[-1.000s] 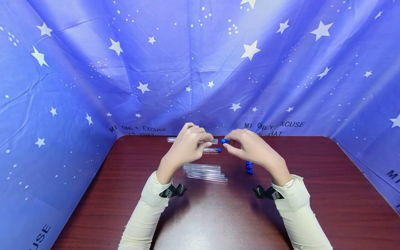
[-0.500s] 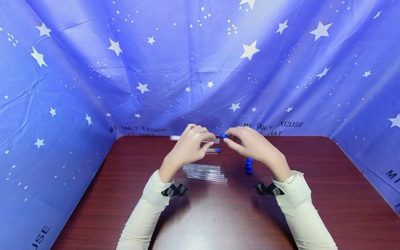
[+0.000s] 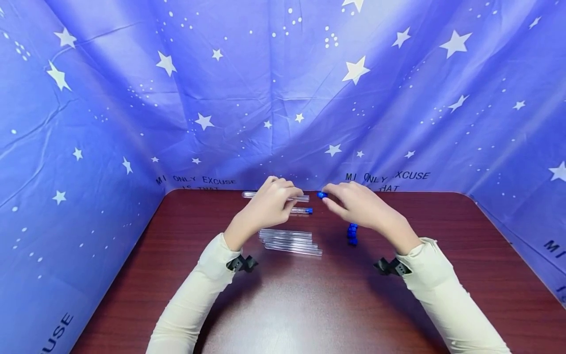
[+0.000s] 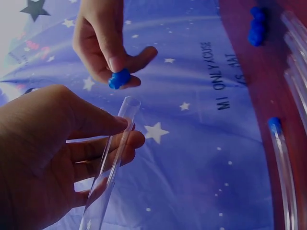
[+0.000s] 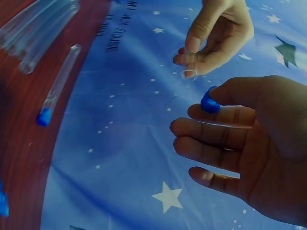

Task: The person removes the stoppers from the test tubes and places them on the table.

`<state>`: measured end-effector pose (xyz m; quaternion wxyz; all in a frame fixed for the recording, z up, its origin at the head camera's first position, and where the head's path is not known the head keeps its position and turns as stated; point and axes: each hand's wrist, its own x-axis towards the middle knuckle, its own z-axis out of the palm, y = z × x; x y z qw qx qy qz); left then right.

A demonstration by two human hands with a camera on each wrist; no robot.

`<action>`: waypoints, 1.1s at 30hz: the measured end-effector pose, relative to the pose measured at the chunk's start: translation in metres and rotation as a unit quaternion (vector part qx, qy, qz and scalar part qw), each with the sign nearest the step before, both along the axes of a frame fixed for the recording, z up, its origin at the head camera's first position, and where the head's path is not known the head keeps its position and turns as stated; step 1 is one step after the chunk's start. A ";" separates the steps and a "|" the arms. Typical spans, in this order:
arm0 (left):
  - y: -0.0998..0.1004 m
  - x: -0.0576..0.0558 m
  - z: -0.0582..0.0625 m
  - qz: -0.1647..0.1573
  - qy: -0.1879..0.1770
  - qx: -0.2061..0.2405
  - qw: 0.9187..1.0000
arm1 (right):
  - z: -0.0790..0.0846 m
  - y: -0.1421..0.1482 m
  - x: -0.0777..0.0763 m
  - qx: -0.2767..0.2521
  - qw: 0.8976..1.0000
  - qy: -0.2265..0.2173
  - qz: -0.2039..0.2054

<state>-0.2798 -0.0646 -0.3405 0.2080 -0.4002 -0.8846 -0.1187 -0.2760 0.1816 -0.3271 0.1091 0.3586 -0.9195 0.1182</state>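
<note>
My left hand pinches a clear test tube near its rim, between thumb and fingers. The tube's mouth faces my right hand. Between right thumb and index finger sits a small blue stopper, a short gap away from the mouth of the tube; the other right fingers extend loosely. Below the left hand on the table lies another tube with a blue stopper in its end, partly hidden by that hand in the head view.
Several clear tubes lie side by side nearer the front of the dark red table. To their right, several blue stoppers stand in a short row. A blue star-patterned curtain hangs behind the table and along its sides.
Across the last second the held tube shifts slightly right, then stays near there. My right hand with the blue stopper rises a little, then draws slightly right, widening the gap.
</note>
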 end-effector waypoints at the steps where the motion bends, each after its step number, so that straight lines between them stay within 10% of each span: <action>1: 0.000 -0.001 -0.001 0.000 -0.005 -0.004 1.000 | -0.001 0.000 0.000 0.008 1.000 0.001 0.001; 33: 0.006 -0.034 -0.046 -0.013 -0.052 -0.133 0.990 | -0.066 0.053 0.004 0.170 0.984 0.012 0.047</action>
